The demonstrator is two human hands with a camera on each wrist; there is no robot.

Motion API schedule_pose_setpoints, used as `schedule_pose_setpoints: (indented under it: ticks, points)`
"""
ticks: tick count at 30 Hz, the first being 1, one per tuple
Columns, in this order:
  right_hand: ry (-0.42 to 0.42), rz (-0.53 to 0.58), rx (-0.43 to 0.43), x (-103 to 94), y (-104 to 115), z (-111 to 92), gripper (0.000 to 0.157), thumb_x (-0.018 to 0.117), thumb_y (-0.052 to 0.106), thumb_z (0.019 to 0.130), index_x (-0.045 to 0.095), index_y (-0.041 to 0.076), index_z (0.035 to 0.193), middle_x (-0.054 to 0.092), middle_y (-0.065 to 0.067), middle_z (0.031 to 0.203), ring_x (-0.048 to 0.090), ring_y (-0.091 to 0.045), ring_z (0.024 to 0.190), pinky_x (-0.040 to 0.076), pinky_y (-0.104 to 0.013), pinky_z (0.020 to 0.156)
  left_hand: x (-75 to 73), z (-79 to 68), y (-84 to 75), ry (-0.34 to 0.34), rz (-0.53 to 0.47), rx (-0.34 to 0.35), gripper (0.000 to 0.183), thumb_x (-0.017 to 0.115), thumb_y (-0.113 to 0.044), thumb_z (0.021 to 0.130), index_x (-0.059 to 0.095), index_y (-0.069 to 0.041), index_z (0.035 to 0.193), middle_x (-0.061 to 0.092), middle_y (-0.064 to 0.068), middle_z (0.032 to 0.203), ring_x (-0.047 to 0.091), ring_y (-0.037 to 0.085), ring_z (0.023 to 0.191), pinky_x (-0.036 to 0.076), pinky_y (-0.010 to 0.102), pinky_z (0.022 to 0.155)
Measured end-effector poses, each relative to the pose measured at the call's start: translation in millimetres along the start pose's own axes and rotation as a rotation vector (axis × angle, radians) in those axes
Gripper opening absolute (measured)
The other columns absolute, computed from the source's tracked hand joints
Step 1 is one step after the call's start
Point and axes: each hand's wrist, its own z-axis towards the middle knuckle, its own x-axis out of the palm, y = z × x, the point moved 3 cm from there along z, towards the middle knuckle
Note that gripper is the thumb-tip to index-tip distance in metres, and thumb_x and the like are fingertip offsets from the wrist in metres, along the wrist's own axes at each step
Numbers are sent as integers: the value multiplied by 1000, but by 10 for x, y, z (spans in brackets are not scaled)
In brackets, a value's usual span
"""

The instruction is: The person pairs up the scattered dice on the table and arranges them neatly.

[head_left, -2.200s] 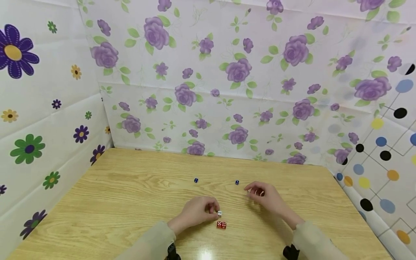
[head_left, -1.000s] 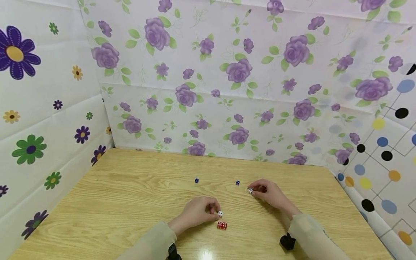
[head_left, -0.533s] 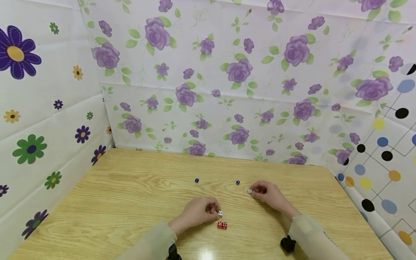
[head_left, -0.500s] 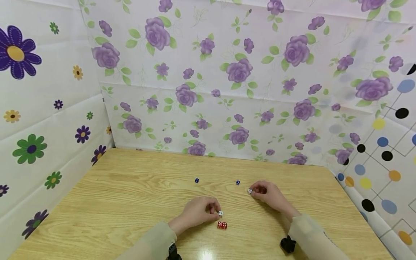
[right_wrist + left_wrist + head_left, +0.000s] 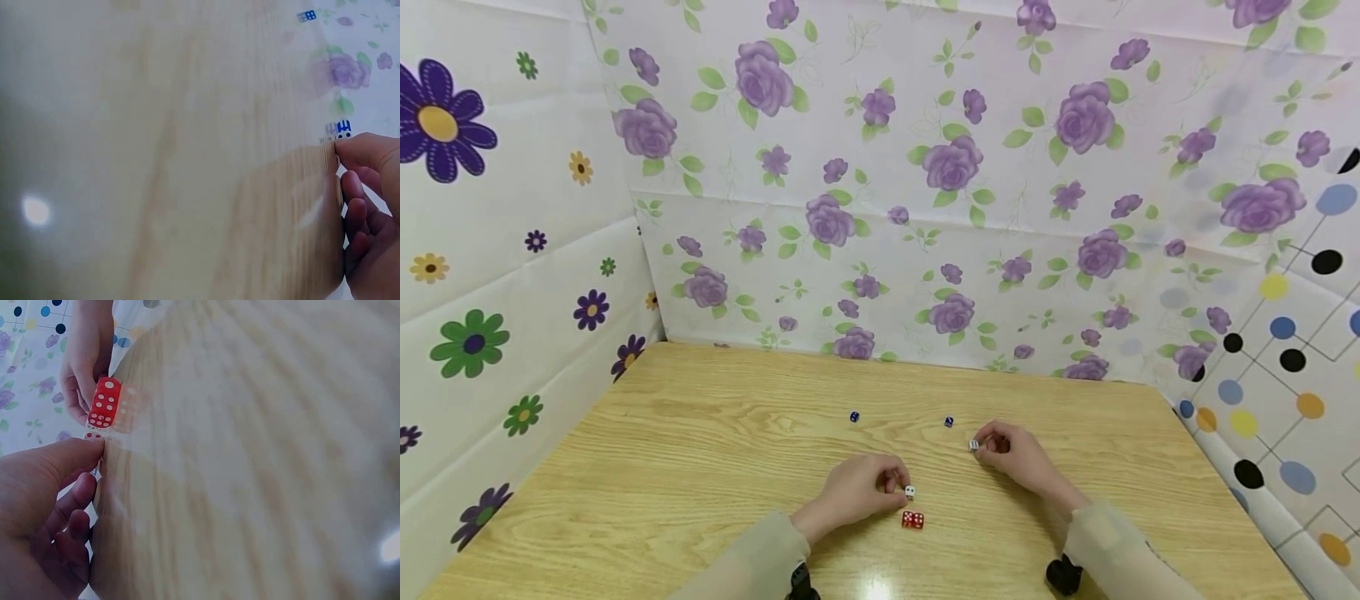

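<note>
My left hand (image 5: 865, 487) pinches a white die (image 5: 910, 492) between thumb and forefinger, close over the table, its other fingers curled in. Just in front of that die, toward me, two red dice (image 5: 913, 520) with white pips sit side by side; they show large in the left wrist view, beyond the thumb (image 5: 75, 453). Farther off to the right, my right hand (image 5: 1018, 458) holds another white die (image 5: 973, 446) by thumb and forefinger. In the right wrist view the thumb (image 5: 362, 150) mostly hides it. A blue die (image 5: 949, 422) lies just beyond the right fingertips.
A second blue die (image 5: 854, 417) lies farther left on the wooden table (image 5: 715, 450). Flower-printed sheets (image 5: 880, 208) rise along the back and left edges, and a dotted sheet (image 5: 1285, 400) borders the right. A black wrist camera (image 5: 1063, 575) sits below the right cuff.
My right hand first turned its white die into fuller view, then shifted it slightly left and toward me. The left hand and the red and blue dice have stayed in place.
</note>
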Motion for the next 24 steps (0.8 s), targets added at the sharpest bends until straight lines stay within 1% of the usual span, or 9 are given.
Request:
schedule_pose_setpoints:
  ticks: [6,13,20,24]
  points:
    - [-21,-5,-5,49,50,-39,11,72,16,90,67,16,101,57,0,78,47,-8,65,39,-22,61,1,4,-8,0,1,-2,13,78,-29,85,68,-24,90,55,-14,70,43,-2,58,33,19,58]
    - [-31,-16,19,124,166,-95,11,72,17,89,67,18,99,57,1,76,48,-8,66,39,-22,62,7,13,2,-6,14,3,13,78,-30,84,67,-25,90,55,-14,69,44,-2,58,34,19,58]
    - [-29,-58,-14,253,304,-177,11,74,18,88,66,21,96,55,4,76,46,-6,65,37,-21,61,17,19,23,-8,22,-4,13,78,-31,85,67,-26,89,55,-15,69,44,-2,58,35,19,58]
    - [-18,-44,-22,320,375,-226,11,74,19,88,66,21,95,55,4,75,47,-6,65,38,-21,61,14,18,25,-7,23,-6,13,78,-32,85,67,-27,89,55,-16,69,44,-2,58,35,19,58]
